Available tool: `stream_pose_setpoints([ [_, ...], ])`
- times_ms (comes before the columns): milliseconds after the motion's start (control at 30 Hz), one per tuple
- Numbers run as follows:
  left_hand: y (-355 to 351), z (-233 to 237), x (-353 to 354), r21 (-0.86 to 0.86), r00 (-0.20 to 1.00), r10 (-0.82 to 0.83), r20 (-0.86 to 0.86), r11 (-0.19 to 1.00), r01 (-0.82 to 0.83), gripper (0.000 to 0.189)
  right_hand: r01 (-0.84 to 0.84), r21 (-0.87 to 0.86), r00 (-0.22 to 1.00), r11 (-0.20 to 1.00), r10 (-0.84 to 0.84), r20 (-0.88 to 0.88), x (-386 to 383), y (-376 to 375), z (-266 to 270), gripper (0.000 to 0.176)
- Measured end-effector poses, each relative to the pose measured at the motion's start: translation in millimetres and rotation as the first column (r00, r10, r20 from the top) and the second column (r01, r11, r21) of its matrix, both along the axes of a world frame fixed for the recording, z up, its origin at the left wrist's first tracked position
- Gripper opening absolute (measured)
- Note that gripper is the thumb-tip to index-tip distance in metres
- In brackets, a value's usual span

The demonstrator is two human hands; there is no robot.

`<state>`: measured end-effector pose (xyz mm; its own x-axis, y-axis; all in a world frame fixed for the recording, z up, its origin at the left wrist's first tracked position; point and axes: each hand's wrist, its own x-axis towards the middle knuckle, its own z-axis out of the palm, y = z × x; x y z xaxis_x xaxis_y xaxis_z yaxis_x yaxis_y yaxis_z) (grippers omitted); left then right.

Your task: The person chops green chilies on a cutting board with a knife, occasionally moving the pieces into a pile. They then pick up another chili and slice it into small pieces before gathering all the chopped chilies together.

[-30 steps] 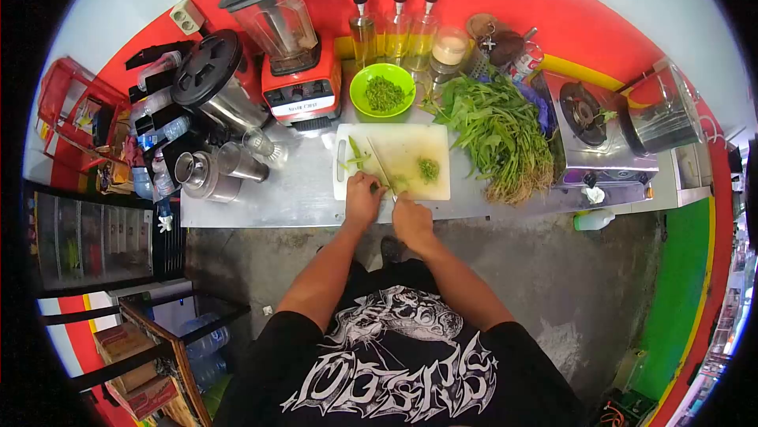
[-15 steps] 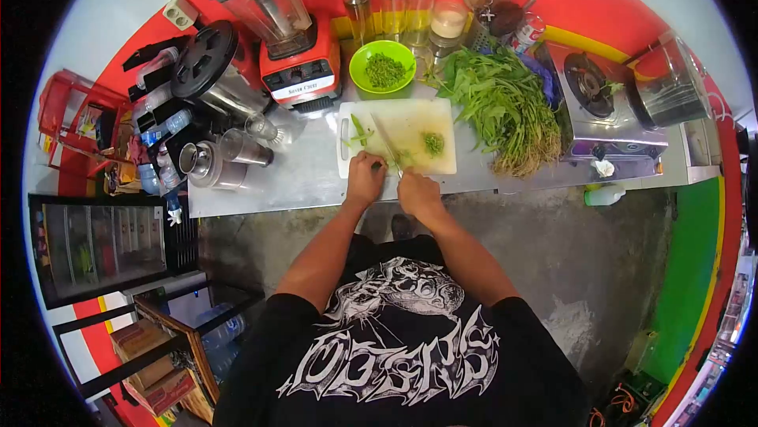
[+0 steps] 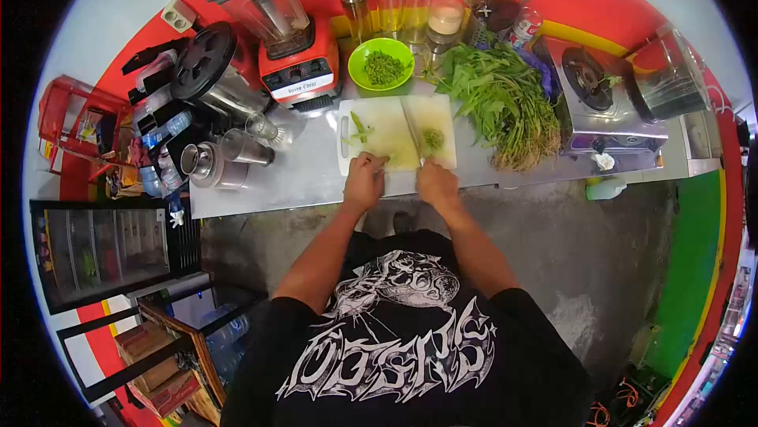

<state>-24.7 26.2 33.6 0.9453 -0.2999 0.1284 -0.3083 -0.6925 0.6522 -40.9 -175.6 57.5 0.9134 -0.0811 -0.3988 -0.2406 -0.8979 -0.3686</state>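
Note:
A white cutting board (image 3: 379, 123) lies at the counter's front edge. My right hand (image 3: 437, 183) is closed on the handle of a knife (image 3: 411, 125), whose blade points away across the board. Right beside the blade sits a small heap of chopped greens (image 3: 433, 139). My left hand (image 3: 365, 180) rests at the board's front edge with its fingers curled; whatever they pinch is too small to make out. Several green pieces (image 3: 359, 130) lie on the board's left part. Behind the board, a lime-green bowl (image 3: 404, 80) holds more chopped greens.
A red blender (image 3: 298, 64) and metal cups (image 3: 207, 162) stand left. Pump bottles (image 3: 390, 13) line the wall. To the right are a large bunch of leafy greens with roots (image 3: 497, 95) and a gas stove (image 3: 588, 84) with a glass-like pot (image 3: 671, 80).
The knife and my right hand have moved right, away from my left hand, and the blade is now next to the chopped heap. My left hand has barely moved.

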Motion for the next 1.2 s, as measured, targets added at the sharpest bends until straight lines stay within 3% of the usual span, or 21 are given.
stream_pose_setpoints([
  [167,-14.9,8.2,5.3,0.116,0.994,-0.101,0.036,0.989,0.097,0.047,0.11,0.007,0.994,0.994,-0.11,-0.002,7.0,-2.6,-0.7,0.038],
  [233,-18.6,2.5,9.5,0.079,0.991,-0.13,-0.009,0.988,0.13,0.047,0.017,0.011,1.0,1.0,-0.017,0.017,2.9,-4.4,13.4,0.039],
  [367,-23.9,-11.0,17.8,0.039,0.997,0.014,-0.082,0.999,-0.01,0.031,-0.041,0.084,0.999,0.996,0.04,0.015,-1.8,0.7,15.0,0.039],
  [400,-27.1,-11.1,21.0,0.024,0.997,0.037,-0.065,0.999,-0.036,0.02,-0.045,0.057,0.999,0.997,0.046,-0.01,-2.5,1.9,15.7,0.038],
  [533,-33.6,-11.5,26.6,0.055,0.981,0.127,-0.148,0.991,-0.12,0.013,-0.091,-0.068,0.993,0.994,0.085,-0.077,0.9,3.7,11.3,0.04],
  [900,-43.0,-7.3,28.8,0.207,0.94,0.257,-0.225,0.955,-0.212,0.012,-0.147,-0.006,0.988,0.989,0.146,-0.046,2.6,2.0,7.4,0.042],
  [1100,-42.0,-6.1,27.9,0.191,0.942,0.246,-0.229,0.96,-0.204,0.011,-0.058,0.069,0.995,0.996,0.063,-0.076,-5.6,9.6,7.7,0.046],
  [1200,-40.9,-10.4,28.6,0.191,0.947,0.237,-0.217,0.962,-0.197,0.011,-0.117,0.019,0.992,0.993,0.117,-0.04,2.8,6.5,10.7,0.04],
])
